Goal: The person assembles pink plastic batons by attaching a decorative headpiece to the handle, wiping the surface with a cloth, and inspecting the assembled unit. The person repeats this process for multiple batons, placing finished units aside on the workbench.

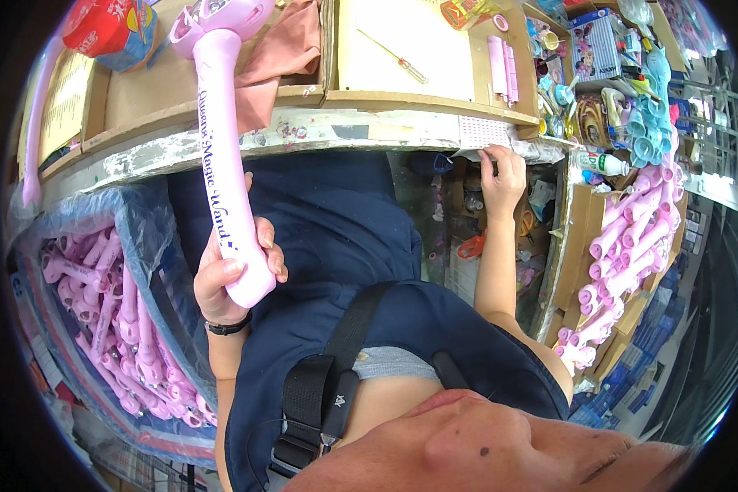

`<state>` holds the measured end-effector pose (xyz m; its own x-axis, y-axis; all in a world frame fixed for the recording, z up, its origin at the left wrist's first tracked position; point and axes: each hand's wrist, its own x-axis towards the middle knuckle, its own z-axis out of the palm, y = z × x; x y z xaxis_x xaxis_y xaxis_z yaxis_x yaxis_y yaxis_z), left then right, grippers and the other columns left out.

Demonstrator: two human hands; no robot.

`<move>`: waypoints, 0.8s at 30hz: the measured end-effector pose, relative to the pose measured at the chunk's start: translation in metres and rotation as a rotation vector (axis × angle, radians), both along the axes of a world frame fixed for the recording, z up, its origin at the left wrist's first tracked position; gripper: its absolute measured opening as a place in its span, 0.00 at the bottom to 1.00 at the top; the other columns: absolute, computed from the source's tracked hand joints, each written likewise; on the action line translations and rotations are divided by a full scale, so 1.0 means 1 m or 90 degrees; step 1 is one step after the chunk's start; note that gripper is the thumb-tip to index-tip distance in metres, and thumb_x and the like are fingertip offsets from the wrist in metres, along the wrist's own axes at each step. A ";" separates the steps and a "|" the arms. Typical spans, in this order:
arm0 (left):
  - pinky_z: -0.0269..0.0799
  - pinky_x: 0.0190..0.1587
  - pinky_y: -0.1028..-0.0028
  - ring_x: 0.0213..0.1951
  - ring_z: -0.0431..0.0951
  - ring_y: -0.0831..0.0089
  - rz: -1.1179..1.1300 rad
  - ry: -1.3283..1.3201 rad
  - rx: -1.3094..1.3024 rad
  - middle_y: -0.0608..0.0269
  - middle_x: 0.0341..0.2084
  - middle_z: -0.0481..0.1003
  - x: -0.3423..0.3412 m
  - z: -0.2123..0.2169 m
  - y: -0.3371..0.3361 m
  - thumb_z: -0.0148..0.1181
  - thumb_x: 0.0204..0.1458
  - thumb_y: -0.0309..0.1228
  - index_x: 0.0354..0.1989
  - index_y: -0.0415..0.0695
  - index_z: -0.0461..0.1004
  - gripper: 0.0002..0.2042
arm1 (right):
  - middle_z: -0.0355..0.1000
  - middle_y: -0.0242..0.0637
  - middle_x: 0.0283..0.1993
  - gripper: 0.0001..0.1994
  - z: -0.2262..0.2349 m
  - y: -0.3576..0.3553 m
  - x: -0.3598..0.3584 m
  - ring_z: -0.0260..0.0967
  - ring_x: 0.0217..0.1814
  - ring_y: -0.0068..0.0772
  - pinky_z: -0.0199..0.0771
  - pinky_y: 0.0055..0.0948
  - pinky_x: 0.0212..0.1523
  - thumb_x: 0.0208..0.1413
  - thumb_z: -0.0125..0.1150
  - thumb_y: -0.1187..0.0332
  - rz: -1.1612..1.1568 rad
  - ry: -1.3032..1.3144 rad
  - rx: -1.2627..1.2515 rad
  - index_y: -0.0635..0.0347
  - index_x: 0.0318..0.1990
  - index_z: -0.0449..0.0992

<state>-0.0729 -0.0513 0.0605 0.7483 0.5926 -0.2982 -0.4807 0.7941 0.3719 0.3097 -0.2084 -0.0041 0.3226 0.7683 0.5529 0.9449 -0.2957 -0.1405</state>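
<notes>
My left hand is wrapped round the handle of a pink toy wand. The wand stands nearly upright in the picture, dark lettering along its shaft and its wider head at the top edge. At the bench's front edge, my right hand pinches the near edge of a white sheet printed with rows of small reddish marks. Whether a small piece is between those fingertips, I cannot tell.
A lined bin of pink wands stands at left. More pink handles are stacked at right beside light-blue parts. On the bench are a screwdriver, a pink cloth, pink strips and a white bottle.
</notes>
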 end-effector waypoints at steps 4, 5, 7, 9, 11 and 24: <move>0.78 0.33 0.66 0.32 0.77 0.64 0.001 -0.005 -0.007 0.53 0.34 0.68 0.000 0.000 0.000 0.58 0.39 0.28 0.68 0.42 0.34 0.48 | 0.73 0.34 0.34 0.09 0.004 -0.001 0.001 0.70 0.36 0.37 0.71 0.32 0.36 0.40 0.68 0.76 0.009 0.018 -0.024 0.56 0.30 0.75; 0.78 0.33 0.66 0.32 0.77 0.64 0.000 -0.008 -0.009 0.53 0.34 0.68 0.000 0.000 0.000 0.58 0.39 0.28 0.68 0.42 0.35 0.48 | 0.74 0.35 0.34 0.09 0.004 -0.001 0.001 0.70 0.36 0.38 0.71 0.32 0.36 0.40 0.68 0.76 0.007 0.028 -0.030 0.57 0.30 0.75; 0.78 0.33 0.66 0.32 0.77 0.64 0.000 -0.012 -0.015 0.53 0.34 0.68 -0.001 -0.001 0.000 0.59 0.38 0.28 0.68 0.42 0.35 0.48 | 0.73 0.35 0.34 0.09 0.003 -0.002 0.001 0.71 0.36 0.39 0.72 0.32 0.36 0.41 0.68 0.76 0.025 0.075 0.001 0.57 0.31 0.75; 0.78 0.33 0.66 0.32 0.77 0.64 0.004 -0.022 -0.022 0.52 0.35 0.68 -0.001 -0.001 0.000 0.59 0.38 0.27 0.68 0.42 0.36 0.48 | 0.73 0.36 0.35 0.09 0.001 -0.002 0.002 0.71 0.36 0.39 0.72 0.32 0.37 0.41 0.68 0.76 0.031 0.095 0.012 0.57 0.31 0.75; 0.78 0.33 0.66 0.32 0.77 0.64 0.005 -0.030 -0.026 0.52 0.35 0.69 0.000 -0.002 0.000 0.59 0.38 0.27 0.68 0.42 0.36 0.47 | 0.73 0.36 0.35 0.09 -0.001 -0.003 0.004 0.71 0.37 0.40 0.72 0.32 0.37 0.41 0.68 0.76 0.032 0.079 0.007 0.57 0.32 0.76; 0.78 0.36 0.63 0.34 0.79 0.58 0.019 -0.081 -0.060 0.49 0.35 0.71 0.000 -0.006 -0.001 0.58 0.39 0.24 0.68 0.42 0.40 0.45 | 0.74 0.37 0.36 0.10 -0.034 -0.011 0.017 0.73 0.36 0.38 0.75 0.31 0.34 0.41 0.70 0.77 0.063 0.036 0.083 0.58 0.31 0.75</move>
